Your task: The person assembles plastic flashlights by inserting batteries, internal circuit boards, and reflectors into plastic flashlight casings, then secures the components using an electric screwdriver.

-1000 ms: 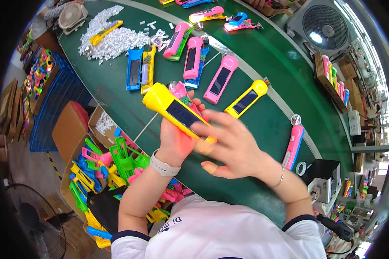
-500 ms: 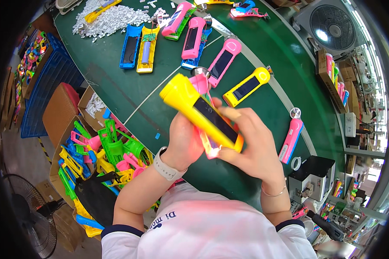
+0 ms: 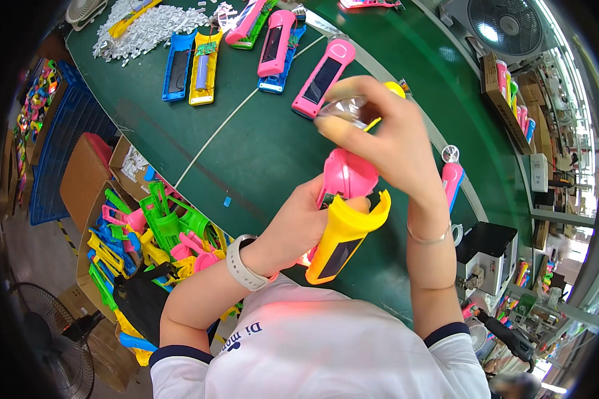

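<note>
My left hand (image 3: 291,223) is closed around a flashlight in two shell halves. Its yellow shell half (image 3: 339,243), with a dark panel, tilts down toward me, wide end up. Against its upper side is the pink shell half (image 3: 349,174), its flared end uppermost, partly hidden by the fingers. A reddish glow shows at the lower end. Above the flashlight, my right hand (image 3: 396,136) pinches a shiny, silvery reflector cup (image 3: 348,110) between thumb and fingers. Behind that hand lies a yellow flashlight (image 3: 395,89), mostly hidden.
Pink flashlights (image 3: 323,78) lie on the green table (image 3: 199,136). Open blue and yellow shells (image 3: 203,70) and a white heap of small pieces (image 3: 136,33) are at far left. A box of colored shells (image 3: 156,226) stands left, a black-topped device (image 3: 489,253) right.
My right hand has left the yellow shell, moved up and pinched the reflector. The flashlight has turned and come lower right in my left hand, its yellow half now nearer me.
</note>
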Demonstrator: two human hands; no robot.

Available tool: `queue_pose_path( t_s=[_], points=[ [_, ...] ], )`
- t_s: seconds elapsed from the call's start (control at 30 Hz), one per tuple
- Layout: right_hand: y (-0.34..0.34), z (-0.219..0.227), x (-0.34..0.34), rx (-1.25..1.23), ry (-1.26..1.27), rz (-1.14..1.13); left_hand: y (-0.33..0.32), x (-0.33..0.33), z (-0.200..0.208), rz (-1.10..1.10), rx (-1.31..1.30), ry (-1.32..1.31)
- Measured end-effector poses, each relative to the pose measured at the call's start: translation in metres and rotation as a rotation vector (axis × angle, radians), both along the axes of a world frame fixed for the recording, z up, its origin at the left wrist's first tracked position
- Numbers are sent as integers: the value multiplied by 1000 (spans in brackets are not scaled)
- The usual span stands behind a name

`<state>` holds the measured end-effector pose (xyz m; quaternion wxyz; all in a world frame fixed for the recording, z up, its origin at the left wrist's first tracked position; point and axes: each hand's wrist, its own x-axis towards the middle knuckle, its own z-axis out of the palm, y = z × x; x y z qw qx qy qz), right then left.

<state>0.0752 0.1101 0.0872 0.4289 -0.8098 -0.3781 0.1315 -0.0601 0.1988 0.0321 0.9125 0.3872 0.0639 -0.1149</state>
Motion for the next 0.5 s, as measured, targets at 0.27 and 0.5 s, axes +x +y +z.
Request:
queue_pose_path(
  t_s=[0.27, 0.5],
  points=[
    [-24, -33, -10, -33, 3, -223, 2, 2, -29, 327, -264, 164],
    [-35, -36, -75, -285, -265, -137, 6, 19, -14, 506, -489, -17]
  ],
)
